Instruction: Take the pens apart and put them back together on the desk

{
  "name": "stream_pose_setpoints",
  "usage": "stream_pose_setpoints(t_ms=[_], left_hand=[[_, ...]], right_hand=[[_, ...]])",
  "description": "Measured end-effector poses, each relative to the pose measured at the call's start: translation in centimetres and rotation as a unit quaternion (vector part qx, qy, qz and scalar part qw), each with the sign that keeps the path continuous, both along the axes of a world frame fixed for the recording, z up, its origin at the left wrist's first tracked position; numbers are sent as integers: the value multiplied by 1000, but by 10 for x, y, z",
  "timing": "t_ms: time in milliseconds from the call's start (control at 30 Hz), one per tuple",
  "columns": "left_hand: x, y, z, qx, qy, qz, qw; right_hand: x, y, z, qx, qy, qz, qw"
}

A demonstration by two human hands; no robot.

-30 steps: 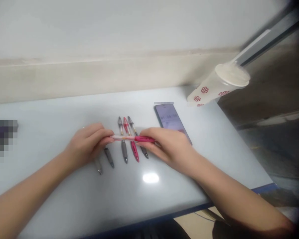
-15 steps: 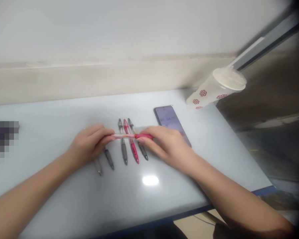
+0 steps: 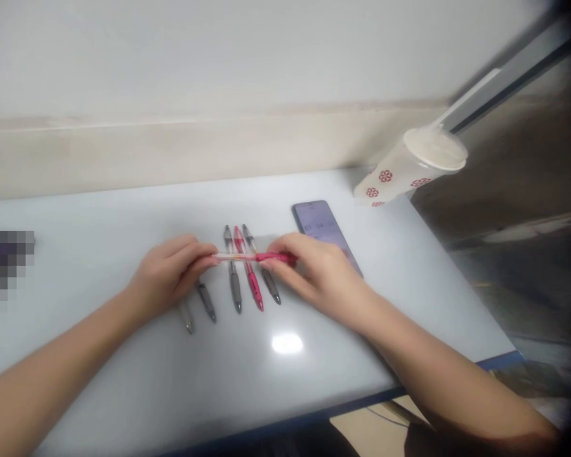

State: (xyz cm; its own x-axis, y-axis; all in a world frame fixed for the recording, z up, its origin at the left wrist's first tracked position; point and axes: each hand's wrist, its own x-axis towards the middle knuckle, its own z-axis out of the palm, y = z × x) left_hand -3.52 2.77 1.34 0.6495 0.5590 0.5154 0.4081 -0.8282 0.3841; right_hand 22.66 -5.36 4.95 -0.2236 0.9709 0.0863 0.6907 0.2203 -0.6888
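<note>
A pen with a clear barrel and pink grip point(image 3: 240, 257) is held level above the table between both hands. My left hand point(image 3: 174, 270) pinches its clear end, and my right hand point(image 3: 321, 270) is closed on the pink end. Under it, a grey-grip pen point(image 3: 236, 292), a pink pen point(image 3: 254, 291) and another dark-grip pen point(image 3: 270, 287) lie side by side. Partly covered by my left hand are a dark-grip pen point(image 3: 207, 303) and a pale, clear-looking pen point(image 3: 187, 319).
Beyond my right hand lies a phone point(image 3: 318, 219) with digits on its screen. A white paper cup point(image 3: 400, 168) with red flower marks and a straw stands at the back right corner of the white table point(image 3: 171, 393). The wall point(image 3: 195, 152) borders the far edge; a blurred dark object is at far left.
The view has shifted very slightly. Both hands keep hold of the pink-grip pen in almost the same place, and the other pens have not moved.
</note>
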Motion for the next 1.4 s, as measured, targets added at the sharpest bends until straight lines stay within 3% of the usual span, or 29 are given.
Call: stream_pose_setpoints(t_ms=[167, 300, 433, 567, 767, 900, 1000, 1400], left_hand=[[1, 1, -2, 50, -12, -13, 999], [1, 2, -3, 57, -15, -11, 998], [1, 2, -2, 51, -22, -16, 998], [0, 2, -2, 33, -32, -3, 999], [-1, 2, -3, 2, -34, -3, 999], [0, 2, -3, -2, -33, 2, 999], [1, 2, -1, 8, -27, 3, 1000], [0, 2, -2, -13, -17, -1, 1000]], right_hand=[[1, 0, -3, 3, 16, 1, 1000], [3, 2, -8, 49, 37, -9, 998], [3, 3, -8, 24, 60, -25, 998], [3, 4, -4, 92, 159, -27, 983], [2, 6, -2, 79, 313, -73, 944], [-1, 4, -4, 169, 297, -149, 928], [-1, 3, -4, 209, 284, -169, 920], [1, 5, -5, 194, 273, -196, 922]])
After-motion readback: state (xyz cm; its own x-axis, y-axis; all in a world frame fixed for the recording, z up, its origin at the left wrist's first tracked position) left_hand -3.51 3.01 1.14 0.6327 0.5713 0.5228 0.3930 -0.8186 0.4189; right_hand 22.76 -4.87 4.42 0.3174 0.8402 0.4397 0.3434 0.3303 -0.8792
